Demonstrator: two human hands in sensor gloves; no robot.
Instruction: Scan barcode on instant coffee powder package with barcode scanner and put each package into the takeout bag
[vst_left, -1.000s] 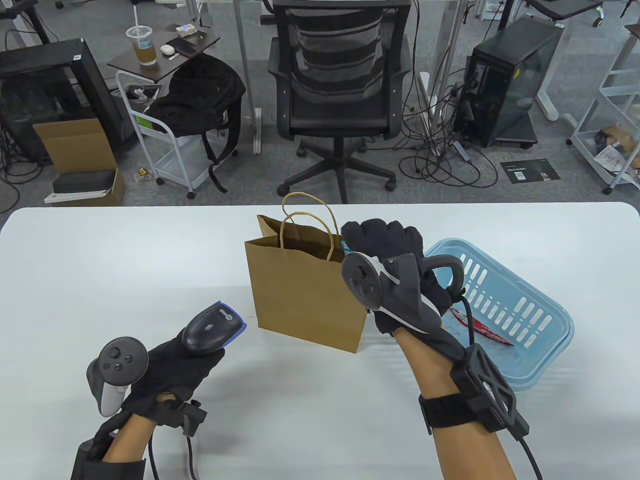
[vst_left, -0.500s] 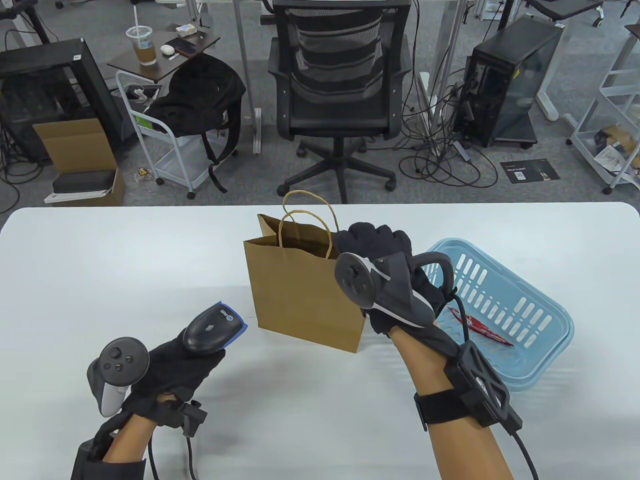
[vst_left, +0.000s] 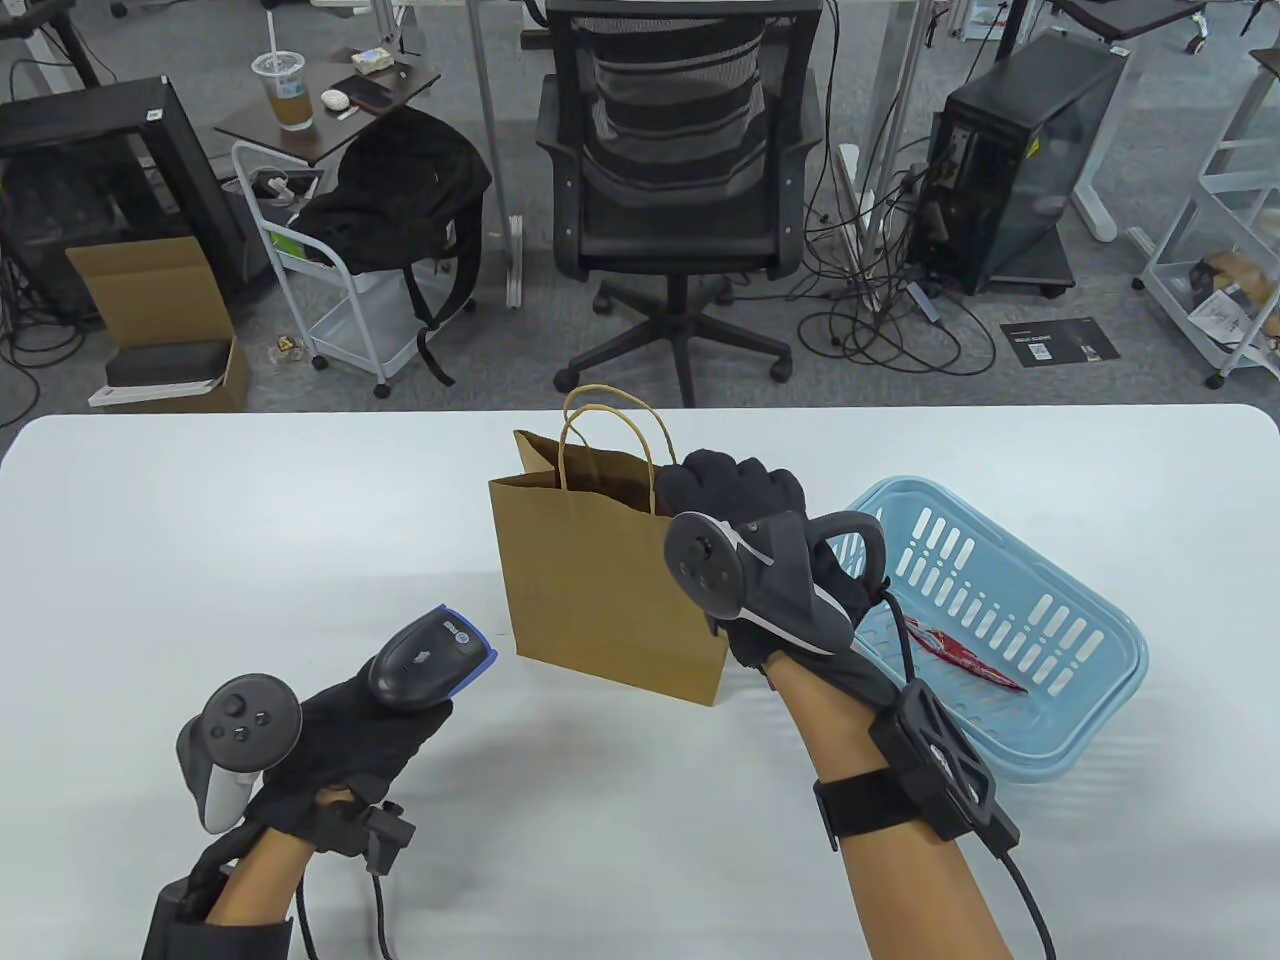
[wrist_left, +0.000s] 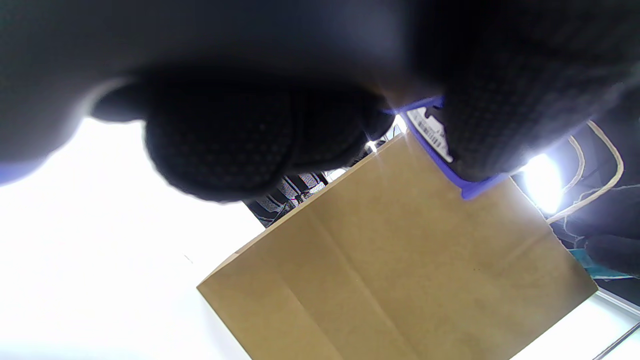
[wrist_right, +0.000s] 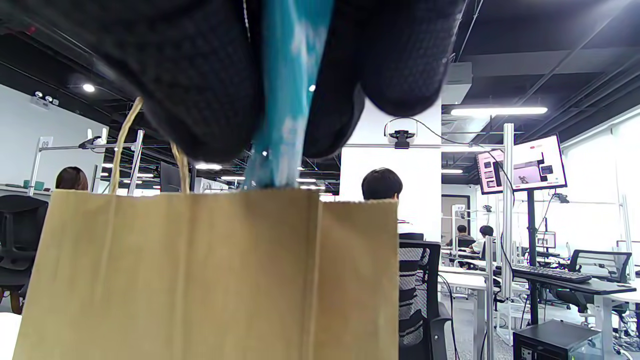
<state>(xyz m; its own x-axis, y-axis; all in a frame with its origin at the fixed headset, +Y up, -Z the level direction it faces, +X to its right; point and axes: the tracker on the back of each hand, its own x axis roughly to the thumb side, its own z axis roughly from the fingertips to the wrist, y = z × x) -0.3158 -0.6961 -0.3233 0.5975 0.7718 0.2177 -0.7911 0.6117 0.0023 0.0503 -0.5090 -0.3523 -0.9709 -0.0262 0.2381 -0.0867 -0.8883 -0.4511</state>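
The right hand (vst_left: 745, 520) hangs over the open mouth of the takeout bag (vst_left: 600, 590), its fingers (wrist_right: 200, 80) and thumb pinching a thin teal coffee package (wrist_right: 285, 100) by its upper end; in the right wrist view the sachet drops straight down from between the fingertips and its lower edge is at or just behind the bag's near rim. It looks light, flat and limp — a foil-type sachet that should bend rather than break, slick enough that a pinch across the flat faces near one end seems the surest hold. The bag below the fingers is stiff kraft paper standing upright on the table (vst_left: 200, 520), though probably light enough to tip if a sleeve or finger catches the twisted handles (vst_left: 610, 440). The left hand (vst_left: 340, 740) is curled around the barcode scanner (vst_left: 430, 660), whose blue-edged head points past the fingertips toward the bag. A red package (vst_left: 960, 660) lies in the blue basket (vst_left: 1090, 730), well to the right of the right hand's knuckles. A small label shows on the scanner's head — its print is too small to read, and no writing on the teal sachet is legible.
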